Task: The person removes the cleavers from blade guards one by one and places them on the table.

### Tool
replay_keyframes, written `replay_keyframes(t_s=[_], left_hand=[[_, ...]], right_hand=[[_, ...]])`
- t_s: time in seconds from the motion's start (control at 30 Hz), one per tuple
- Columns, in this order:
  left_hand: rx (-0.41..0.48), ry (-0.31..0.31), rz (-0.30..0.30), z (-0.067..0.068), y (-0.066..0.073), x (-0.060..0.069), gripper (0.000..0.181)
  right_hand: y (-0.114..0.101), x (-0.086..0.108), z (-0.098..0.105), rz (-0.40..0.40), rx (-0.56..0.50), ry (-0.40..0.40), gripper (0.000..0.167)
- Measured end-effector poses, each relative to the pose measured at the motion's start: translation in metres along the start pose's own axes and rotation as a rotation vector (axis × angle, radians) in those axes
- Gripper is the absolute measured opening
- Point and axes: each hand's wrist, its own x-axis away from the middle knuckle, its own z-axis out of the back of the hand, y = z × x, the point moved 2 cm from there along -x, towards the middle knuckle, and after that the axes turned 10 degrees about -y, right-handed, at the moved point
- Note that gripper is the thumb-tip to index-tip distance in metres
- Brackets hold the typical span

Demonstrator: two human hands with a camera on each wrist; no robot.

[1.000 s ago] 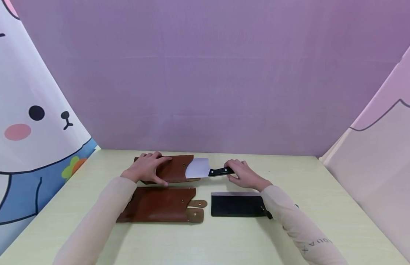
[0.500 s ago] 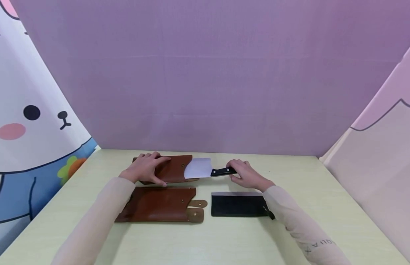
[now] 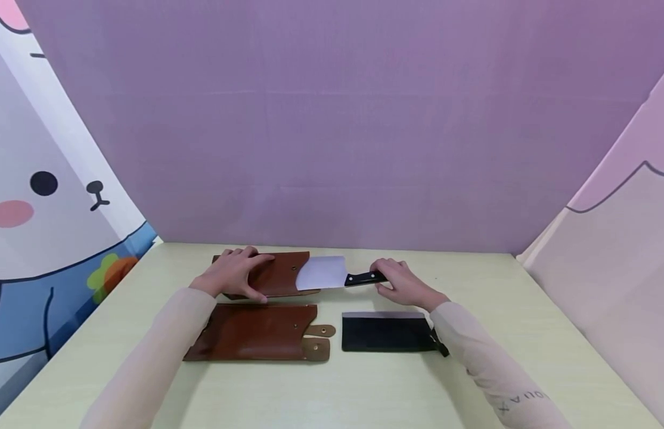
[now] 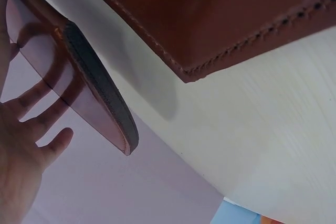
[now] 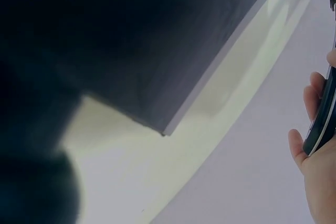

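My left hand (image 3: 232,274) holds a brown leather knife sheath (image 3: 281,277) at the back of the table, its thumb along the near edge and the fingers over the far side. A cleaver (image 3: 322,273) with a pale, broad blade lies partly inside; the rest of the blade sticks out of the sheath's right end. Its black riveted handle is gripped by my right hand (image 3: 400,285). In the left wrist view, the held sheath (image 4: 92,90) stands tilted beside the fingers. The right wrist view catches the right hand (image 5: 323,182) round the handle's end.
Nearer on the table lies a second brown sheath (image 3: 257,330) with its strap and flap unfastened. To its right is a dark-bladed cleaver (image 3: 385,332), its handle mostly hidden under the right forearm. A purple wall (image 3: 332,149) rises behind the table.
My right hand has moved slightly right with the cleaver, and more of its blade shows outside the sheath. The left hand and the held sheath have shifted a little left.
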Motion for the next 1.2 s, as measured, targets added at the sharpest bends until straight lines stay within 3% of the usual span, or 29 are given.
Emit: replay_keyframes(t_s=[0.43,1.2], left_hand=[[-0.02,-0.003,0.0,0.003,0.004,0.004,0.096],[-0.026,-0.001,0.004,0.001,0.001,0.006,0.095]], right_hand=[[0.007,0.012,0.003,0.019,0.005,0.023,0.024],[0.019,0.022,0.003,-0.016,-0.027,-0.01,0.025]])
